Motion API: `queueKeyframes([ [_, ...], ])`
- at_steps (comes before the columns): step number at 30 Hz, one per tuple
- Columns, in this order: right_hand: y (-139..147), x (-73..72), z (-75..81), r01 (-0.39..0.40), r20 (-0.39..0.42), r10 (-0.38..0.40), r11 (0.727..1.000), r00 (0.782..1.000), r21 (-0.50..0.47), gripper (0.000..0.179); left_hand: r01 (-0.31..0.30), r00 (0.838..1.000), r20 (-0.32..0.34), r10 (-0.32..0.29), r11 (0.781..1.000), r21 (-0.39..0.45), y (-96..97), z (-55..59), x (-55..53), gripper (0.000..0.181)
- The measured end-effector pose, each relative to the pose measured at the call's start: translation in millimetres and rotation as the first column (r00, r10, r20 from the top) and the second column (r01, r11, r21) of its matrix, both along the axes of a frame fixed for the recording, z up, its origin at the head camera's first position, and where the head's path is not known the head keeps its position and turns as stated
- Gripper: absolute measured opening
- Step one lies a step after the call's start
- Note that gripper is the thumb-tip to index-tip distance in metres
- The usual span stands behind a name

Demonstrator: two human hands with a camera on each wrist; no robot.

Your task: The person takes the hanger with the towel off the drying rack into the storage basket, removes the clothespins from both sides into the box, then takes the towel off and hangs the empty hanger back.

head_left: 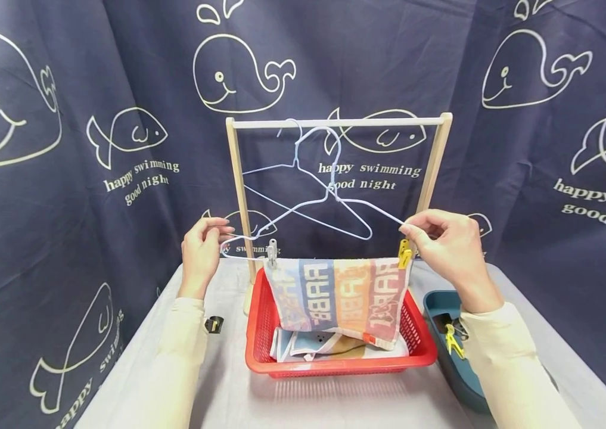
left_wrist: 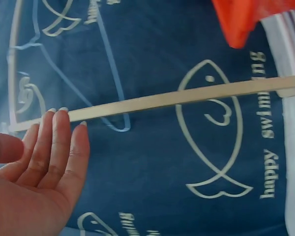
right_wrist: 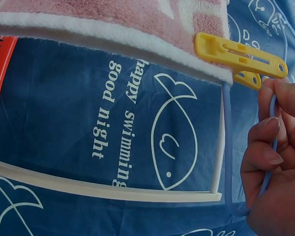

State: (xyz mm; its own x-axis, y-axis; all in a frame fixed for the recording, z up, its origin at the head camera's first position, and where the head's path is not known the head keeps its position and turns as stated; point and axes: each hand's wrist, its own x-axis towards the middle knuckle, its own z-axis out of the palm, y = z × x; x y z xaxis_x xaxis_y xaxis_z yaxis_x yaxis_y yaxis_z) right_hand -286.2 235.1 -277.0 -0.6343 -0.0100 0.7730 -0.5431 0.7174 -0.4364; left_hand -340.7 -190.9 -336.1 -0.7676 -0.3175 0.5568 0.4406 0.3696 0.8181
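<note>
A light blue hanger (head_left: 303, 205) hangs in the air above the red basket, tilted slightly. My right hand (head_left: 450, 250) grips its right end, fingers curled round the wire in the right wrist view. From its lower bar hangs a striped towel (head_left: 342, 292) with mirrored lettering. A grey clothespin (head_left: 272, 253) holds the towel's left corner, and a yellow clothespin (right_wrist: 241, 55) the right one. My left hand (left_wrist: 44, 172) is beside the hanger's left end, fingers extended and holding nothing.
Behind stands a wooden rack (head_left: 260, 124) with a second blue hanger (head_left: 353, 229) on its bar. Folded cloths (head_left: 335, 345) lie in the red basket (head_left: 335, 369). At right, a teal tray (head_left: 466, 381) holds clothespins (head_left: 453, 339). A black clip (head_left: 214, 325) lies at left.
</note>
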Motion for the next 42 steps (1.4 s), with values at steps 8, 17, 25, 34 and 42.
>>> queueKeyframes([
  [8, 3.0, -0.7, -4.1, -0.012, 0.023, 0.012, 1.0, 1.0, -0.005, 0.006, 0.018, 0.984, -0.173, -0.036, 0.994, -0.105, 16.9, 7.4, 29.7, 0.02],
  [17, 5.0, -0.8, -11.6, -0.009, 0.039, 0.01, 1.0, 0.999, -0.01, 0.007, 0.058, 0.971, -0.211, -0.109, 0.971, -0.231, 26.6, -1.7, 43.7, 0.006],
  [25, 4.3, -5.0, -15.7, -0.035, 0.051, 0.036, 0.999, 0.998, -0.03, 0.005, 0.036, 0.967, -0.236, -0.096, 0.968, -0.25, 31.7, -9.4, 45.5, 0.01],
  [34, 3.2, -9.0, -23.5, -0.023, 0.045, 0.024, 0.999, 0.999, -0.024, 0.004, 0.005, 0.971, -0.229, -0.063, 0.969, -0.247, 36.2, -14.5, 48.9, 0.016],
  [42, 7.9, -10.4, -29.9, -0.039, 0.012, 0.039, 0.999, 0.999, -0.013, 0.004, 0.036, 0.969, -0.235, -0.081, 0.981, -0.189, 42.4, -17.6, 49.3, 0.023],
])
